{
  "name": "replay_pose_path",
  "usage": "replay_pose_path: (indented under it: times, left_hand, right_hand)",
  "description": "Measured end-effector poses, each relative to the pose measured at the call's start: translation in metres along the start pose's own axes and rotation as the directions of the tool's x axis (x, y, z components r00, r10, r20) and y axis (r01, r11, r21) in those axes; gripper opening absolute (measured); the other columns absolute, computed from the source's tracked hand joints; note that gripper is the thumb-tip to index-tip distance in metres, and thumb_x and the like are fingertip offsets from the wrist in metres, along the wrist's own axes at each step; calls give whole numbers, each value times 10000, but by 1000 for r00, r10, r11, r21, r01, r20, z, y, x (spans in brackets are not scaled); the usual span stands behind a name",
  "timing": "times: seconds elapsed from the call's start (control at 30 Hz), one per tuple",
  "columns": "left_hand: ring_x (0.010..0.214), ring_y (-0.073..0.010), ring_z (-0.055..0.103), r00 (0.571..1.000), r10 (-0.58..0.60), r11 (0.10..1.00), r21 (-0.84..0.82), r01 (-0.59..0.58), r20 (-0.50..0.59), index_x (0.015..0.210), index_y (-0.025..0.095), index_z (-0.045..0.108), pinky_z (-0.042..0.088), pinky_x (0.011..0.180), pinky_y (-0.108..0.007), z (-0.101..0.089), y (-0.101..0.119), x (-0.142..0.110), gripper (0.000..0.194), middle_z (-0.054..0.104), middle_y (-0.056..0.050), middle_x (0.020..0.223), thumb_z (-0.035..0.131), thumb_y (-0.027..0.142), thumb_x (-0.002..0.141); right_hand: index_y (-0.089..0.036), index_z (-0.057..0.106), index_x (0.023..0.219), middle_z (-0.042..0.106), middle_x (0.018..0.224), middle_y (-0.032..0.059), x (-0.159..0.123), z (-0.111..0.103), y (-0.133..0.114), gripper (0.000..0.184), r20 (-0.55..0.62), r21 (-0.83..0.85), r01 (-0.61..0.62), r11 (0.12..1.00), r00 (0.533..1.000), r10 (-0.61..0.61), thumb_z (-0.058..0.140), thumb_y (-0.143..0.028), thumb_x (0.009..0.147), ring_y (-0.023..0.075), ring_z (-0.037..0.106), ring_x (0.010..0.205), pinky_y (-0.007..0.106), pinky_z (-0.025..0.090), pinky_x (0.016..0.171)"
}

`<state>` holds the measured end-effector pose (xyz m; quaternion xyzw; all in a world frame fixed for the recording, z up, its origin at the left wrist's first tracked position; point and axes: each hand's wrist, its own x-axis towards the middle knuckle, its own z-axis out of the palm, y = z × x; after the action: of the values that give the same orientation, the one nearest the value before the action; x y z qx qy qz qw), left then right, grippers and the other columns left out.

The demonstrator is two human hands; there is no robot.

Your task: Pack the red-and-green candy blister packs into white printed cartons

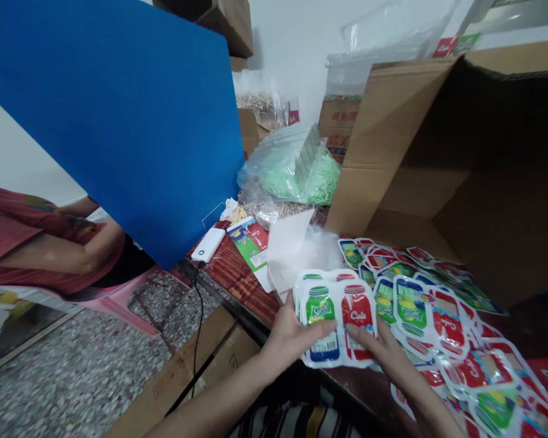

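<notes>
A small stack of candy packets, each shaped like a green Sprite can beside a red Cola can, is held upright between both hands over the table's front edge. My left hand grips the stack's left side, thumb across the green half. On the right side, my right hand closes round it with the thumb on the red half. The fingers behind the packets are hidden. Right of my hands lies a loose heap of the same packets, spilling from the mouth of a cardboard box.
A blue panel stands at the left, with a seated person beyond it. On the table are a white power bank with a cable, a printed card and white paper. Plastic trays with green shreds stand behind.
</notes>
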<state>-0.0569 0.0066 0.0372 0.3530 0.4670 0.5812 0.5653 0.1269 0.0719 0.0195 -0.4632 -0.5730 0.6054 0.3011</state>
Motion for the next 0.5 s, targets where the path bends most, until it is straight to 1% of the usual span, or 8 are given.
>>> replay_pose_path:
  times: [0.07,0.1,0.17,0.23,0.3,0.37,0.43,0.5]
  left_hand:
    - [1094,-292,618,997,21,999,-42,-18,69,1247,196,538,493,963,-402,10,-1,-12,622,648,-100,1214,783,359,699]
    - [1092,-294,621,996,20,998,-65,-14,86,1243,194,547,497,960,-408,14,1,-16,601,652,-100,1209,772,364,713]
    - [1079,-298,631,997,-10,993,-113,19,75,1222,194,572,511,944,-416,18,9,-21,574,666,-98,1189,772,370,713]
    - [1046,-297,650,999,-42,987,-152,46,32,1182,190,604,528,918,-419,17,21,-19,556,683,-98,1159,790,372,691]
    - [1011,-291,666,998,-59,983,-177,53,-30,1139,169,632,535,906,-417,10,33,-8,552,695,-105,1133,819,361,656]
    - [967,-285,681,989,-90,979,-194,65,-120,1095,135,652,541,901,-411,-2,44,8,572,707,-121,1100,854,344,603]
    - [949,-291,687,970,-133,969,-234,83,-204,1087,114,657,550,887,-416,-16,52,27,601,715,-135,1071,873,332,571]
    - [944,-298,690,952,-169,955,-280,95,-257,1102,108,649,557,876,-428,-27,56,44,614,725,-139,1032,877,309,569]
  right_hand:
    - [-220,629,1088,713,1055,88,-14,-7,-5,495,-2,-53,-6,999,1000,6,721,-507,696,313,678,945,411,574,786]
    - [-218,634,1077,714,1049,89,-18,-10,-10,488,14,-77,-2,997,1000,3,724,-504,692,316,675,950,419,570,801]
    - [-218,642,1059,715,1043,88,-19,-13,-27,472,67,-109,14,994,998,-7,728,-498,688,316,673,948,428,564,818]
    - [-223,649,1043,720,1025,84,-9,-12,-48,454,127,-113,25,993,992,-10,737,-485,684,306,680,914,422,568,800]
    - [-226,653,1041,726,997,79,9,-7,-70,446,187,-97,42,994,982,-24,755,-462,676,290,689,870,406,574,765]
    - [-217,653,1052,731,963,74,36,2,-87,453,258,-76,61,995,965,-39,762,-448,678,265,694,817,384,577,720]
    - [-194,663,1006,736,915,67,65,14,-96,429,328,-58,68,996,944,-46,758,-460,682,230,690,752,349,572,672]
    - [-171,672,925,739,864,63,93,26,-98,402,385,-52,52,997,923,-28,756,-479,680,198,679,696,314,562,640]
